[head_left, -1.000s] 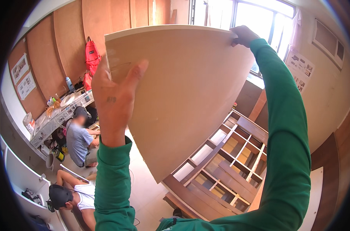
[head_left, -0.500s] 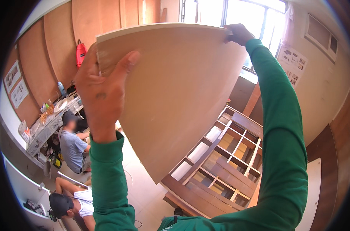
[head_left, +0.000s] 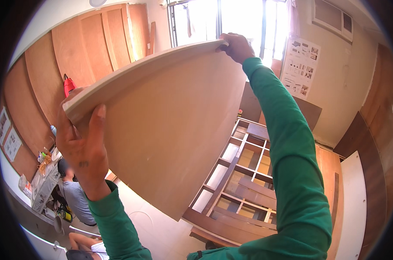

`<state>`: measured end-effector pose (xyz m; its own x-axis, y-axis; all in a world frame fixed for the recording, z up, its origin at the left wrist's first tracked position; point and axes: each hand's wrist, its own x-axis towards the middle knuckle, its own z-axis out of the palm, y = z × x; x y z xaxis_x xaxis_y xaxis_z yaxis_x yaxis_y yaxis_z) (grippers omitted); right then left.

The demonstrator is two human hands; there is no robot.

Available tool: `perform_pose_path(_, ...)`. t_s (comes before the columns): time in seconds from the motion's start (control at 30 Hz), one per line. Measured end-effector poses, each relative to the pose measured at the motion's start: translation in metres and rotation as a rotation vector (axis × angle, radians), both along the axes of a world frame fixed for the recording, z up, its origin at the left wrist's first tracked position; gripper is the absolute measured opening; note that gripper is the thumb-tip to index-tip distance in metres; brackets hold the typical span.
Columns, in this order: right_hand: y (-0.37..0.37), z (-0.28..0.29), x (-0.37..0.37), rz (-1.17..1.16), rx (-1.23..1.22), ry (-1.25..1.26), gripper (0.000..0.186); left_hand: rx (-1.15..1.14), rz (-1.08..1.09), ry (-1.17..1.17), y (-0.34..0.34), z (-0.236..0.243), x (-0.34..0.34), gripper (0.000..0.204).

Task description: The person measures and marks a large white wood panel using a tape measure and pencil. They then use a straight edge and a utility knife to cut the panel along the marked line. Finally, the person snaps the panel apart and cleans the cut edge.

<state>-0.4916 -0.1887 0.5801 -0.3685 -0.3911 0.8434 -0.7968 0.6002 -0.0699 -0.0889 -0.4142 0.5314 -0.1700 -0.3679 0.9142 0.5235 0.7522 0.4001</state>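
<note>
A large tan board (head_left: 170, 125) is held up in front of me, tilted, with its long pale edge uppermost. My left hand (head_left: 86, 147) grips its near left corner, the thumb against the broad face and the fingers behind it, partly hidden. At the far right end of the same edge, my right hand (head_left: 237, 47) is closed round the other corner. Below and to the right of the board lies a wooden grid frame (head_left: 231, 173) with loose dark planks (head_left: 248, 195) resting on it. The board's lower corner appears close to the frame; whether they touch I cannot tell.
Two people, one in a grey shirt (head_left: 77, 201) and one in white (head_left: 97, 249), are low at the left beside a cluttered bench (head_left: 45, 182). A white panel (head_left: 352, 208) leans at the right. Windows (head_left: 239, 21) stand at the back.
The view has turned to the right. The board's left end has dropped relative to its right end, showing more of the top edge. Both hands keep their hold.
</note>
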Motion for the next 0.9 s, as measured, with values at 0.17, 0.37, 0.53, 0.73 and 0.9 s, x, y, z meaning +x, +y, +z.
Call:
perform_pose_path(0.17, -0.004, -0.022, 0.001, -0.023, -0.127, 0.113, 0.013, -0.156, -0.034, 0.04, -0.013, -0.001, -0.003, 0.02)
perform_pose_path(0.37, -0.008, -0.056, 0.004, -0.01, -0.32, 0.218, 0.031, -0.225, -0.024, 0.06, -0.018, -0.007, -0.001, 0.022)
perform_pose_path(0.53, -0.015, -0.077, 0.009, -0.036, -0.404, 0.164, 0.043, -0.285, -0.089, 0.093, -0.015, -0.009, -0.002, 0.028)
perform_pose_path(0.73, -0.031, -0.102, 0.014, -0.167, -0.392, 0.192, 0.057, -0.354, 0.095, 0.064, -0.011, -0.009, 0.002, 0.04)
perform_pose_path(0.9, -0.038, -0.102, 0.008, -0.109, -0.342, 0.164, 0.058, -0.225, 0.038, 0.189, -0.014, -0.025, -0.011, 0.056)
